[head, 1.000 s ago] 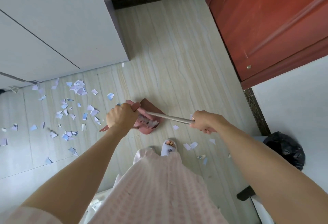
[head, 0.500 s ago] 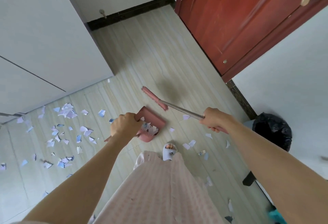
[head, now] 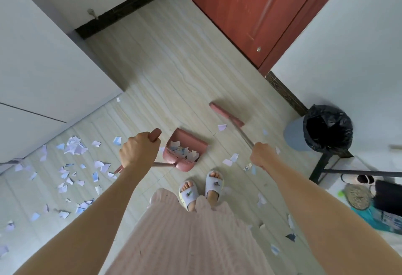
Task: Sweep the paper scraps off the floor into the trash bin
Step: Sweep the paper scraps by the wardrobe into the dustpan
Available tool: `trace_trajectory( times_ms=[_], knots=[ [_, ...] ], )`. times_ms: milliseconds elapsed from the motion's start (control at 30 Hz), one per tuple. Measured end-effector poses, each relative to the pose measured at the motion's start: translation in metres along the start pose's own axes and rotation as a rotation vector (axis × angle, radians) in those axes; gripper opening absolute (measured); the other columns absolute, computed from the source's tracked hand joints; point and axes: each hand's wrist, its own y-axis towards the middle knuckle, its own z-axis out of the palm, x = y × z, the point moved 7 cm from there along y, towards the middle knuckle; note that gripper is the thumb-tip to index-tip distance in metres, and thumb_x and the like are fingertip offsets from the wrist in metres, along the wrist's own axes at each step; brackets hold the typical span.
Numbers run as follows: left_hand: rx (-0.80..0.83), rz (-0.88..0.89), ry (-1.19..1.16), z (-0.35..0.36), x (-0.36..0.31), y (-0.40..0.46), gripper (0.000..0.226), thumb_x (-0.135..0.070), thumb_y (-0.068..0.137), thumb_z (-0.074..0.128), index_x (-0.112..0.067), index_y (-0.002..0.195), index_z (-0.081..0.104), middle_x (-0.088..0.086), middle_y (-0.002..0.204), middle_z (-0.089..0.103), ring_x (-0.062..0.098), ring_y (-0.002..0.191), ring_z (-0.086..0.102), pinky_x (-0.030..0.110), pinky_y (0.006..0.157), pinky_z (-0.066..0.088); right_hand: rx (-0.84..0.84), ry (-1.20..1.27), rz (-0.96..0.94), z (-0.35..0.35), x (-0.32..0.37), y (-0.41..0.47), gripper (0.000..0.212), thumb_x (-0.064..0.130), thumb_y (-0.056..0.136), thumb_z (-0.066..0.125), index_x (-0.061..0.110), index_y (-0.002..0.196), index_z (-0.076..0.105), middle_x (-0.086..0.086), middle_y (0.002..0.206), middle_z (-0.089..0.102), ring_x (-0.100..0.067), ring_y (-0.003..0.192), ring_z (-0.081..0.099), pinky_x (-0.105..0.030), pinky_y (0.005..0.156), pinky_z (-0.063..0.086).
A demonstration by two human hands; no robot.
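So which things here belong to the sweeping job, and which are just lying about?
Job: broom in right hand; dustpan in left hand; paper scraps; trash bin.
Lying about: red door; white cabinet; black stand; slippers on it.

your left hand grips what looks like matt pink plastic on the dustpan, which holds crumpled paper scraps. the broom your right hand holds has a smooth metal shaft and a pink head, probably plastic. the floor is smooth wood-grain with a soft sheen. the trash bin wears a glossy black plastic liner. the door is glossy red-brown wood.
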Motion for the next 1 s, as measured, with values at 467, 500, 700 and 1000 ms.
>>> trace_trajectory(
  times_ms=[467,500,700,1000],
  knots=[
    [0.051,0.134,-0.075,-0.010,-0.075,-0.025,0.029,-0.025,0.087,0.045,-0.015,0.061,0.048,0.005,0.061,0.049,0.031,0.067,0.052,0.029,0.063,0.039,0.128,0.362,0.171,-0.011,-0.088,-0.035,0.031,0.001,0.093,0.035,-0.002,0.117,0.054,-0.010,0.052,0.045,-0.018,0.042,0.038,-0.021,0.038,0.031],
    [0.052,0.152,-0.081,-0.008,-0.081,-0.028,0.032,-0.027,0.089,0.045,-0.016,0.060,0.047,0.005,0.061,0.049,0.031,0.067,0.052,0.029,0.063,0.039,0.097,0.384,0.159,-0.011,-0.093,-0.036,0.036,0.000,0.093,0.035,-0.003,0.124,0.051,-0.009,0.046,0.045,-0.018,0.041,0.037,-0.022,0.039,0.031],
    [0.046,0.186,-0.111,0.010,-0.108,-0.039,0.029,-0.025,0.087,0.046,-0.015,0.060,0.044,0.006,0.062,0.049,0.031,0.066,0.050,0.030,0.063,0.039,-0.035,0.510,0.238,-0.010,-0.131,-0.022,0.024,-0.004,0.088,0.035,0.005,0.067,0.040,-0.011,0.053,0.044,-0.018,0.041,0.039,-0.020,0.041,0.031],
    [0.020,0.242,-0.087,0.033,-0.167,-0.046,0.034,-0.022,0.088,0.047,-0.017,0.056,0.037,0.003,0.055,0.042,0.026,0.061,0.044,0.030,0.061,0.036,0.031,0.604,0.298,0.010,-0.185,0.011,0.017,0.000,0.094,0.036,0.000,0.080,0.046,-0.009,0.056,0.048,-0.018,0.042,0.043,-0.024,0.039,0.034]
  ],
)
